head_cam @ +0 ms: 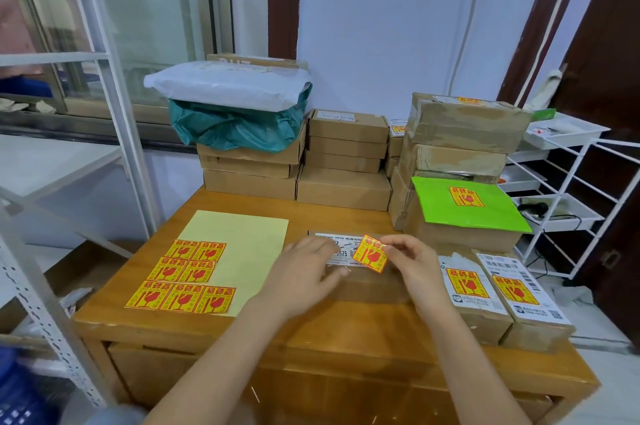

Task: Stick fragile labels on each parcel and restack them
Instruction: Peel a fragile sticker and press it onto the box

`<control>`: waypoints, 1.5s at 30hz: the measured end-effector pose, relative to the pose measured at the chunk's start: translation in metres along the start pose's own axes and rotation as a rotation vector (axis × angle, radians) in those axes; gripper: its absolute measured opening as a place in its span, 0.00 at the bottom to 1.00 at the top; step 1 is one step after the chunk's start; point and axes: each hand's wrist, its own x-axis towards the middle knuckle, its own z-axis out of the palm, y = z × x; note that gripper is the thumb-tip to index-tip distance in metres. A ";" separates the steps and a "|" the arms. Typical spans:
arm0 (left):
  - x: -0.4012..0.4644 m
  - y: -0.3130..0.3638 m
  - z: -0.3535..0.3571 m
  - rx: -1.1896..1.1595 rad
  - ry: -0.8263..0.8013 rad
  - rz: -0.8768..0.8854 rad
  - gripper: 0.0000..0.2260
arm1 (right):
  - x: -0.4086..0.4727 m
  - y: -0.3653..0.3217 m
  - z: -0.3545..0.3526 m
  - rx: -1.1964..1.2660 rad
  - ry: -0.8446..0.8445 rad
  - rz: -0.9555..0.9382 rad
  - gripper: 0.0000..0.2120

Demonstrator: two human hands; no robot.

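Head view: right hand [417, 260] pinches a peeled fragile label [370, 253] just above the parcel [360, 282] lying mid-surface, ready to stick it; left hand [301, 272], fingers spread flat, steadies that parcel.

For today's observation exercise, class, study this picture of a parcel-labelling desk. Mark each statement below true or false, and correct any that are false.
1. The right hand pinches a yellow-and-red fragile label. True.
2. Seven labels remain on the pale yellow backing sheet. True.
3. The bright green flat parcel has no label. False: a fragile label is stuck on its top.
4. The left hand holds a pair of scissors. False: it holds no tool; it lies open on the flat brown cardboard parcel.
5. The white plastic mailer bag lies on top of the teal plastic bag. True.
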 end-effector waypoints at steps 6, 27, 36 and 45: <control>0.011 0.001 0.017 0.080 -0.137 0.029 0.24 | 0.010 -0.008 -0.004 -0.056 -0.010 -0.036 0.10; 0.045 0.006 -0.006 -0.555 0.013 -0.210 0.12 | 0.028 -0.015 0.006 -0.131 -0.164 -0.008 0.10; 0.063 0.005 0.012 -0.798 0.006 -0.279 0.05 | 0.038 -0.001 0.016 -0.145 -0.205 0.015 0.10; 0.057 -0.003 0.026 -0.858 0.080 -0.267 0.03 | 0.033 0.012 0.023 -0.157 -0.128 -0.046 0.09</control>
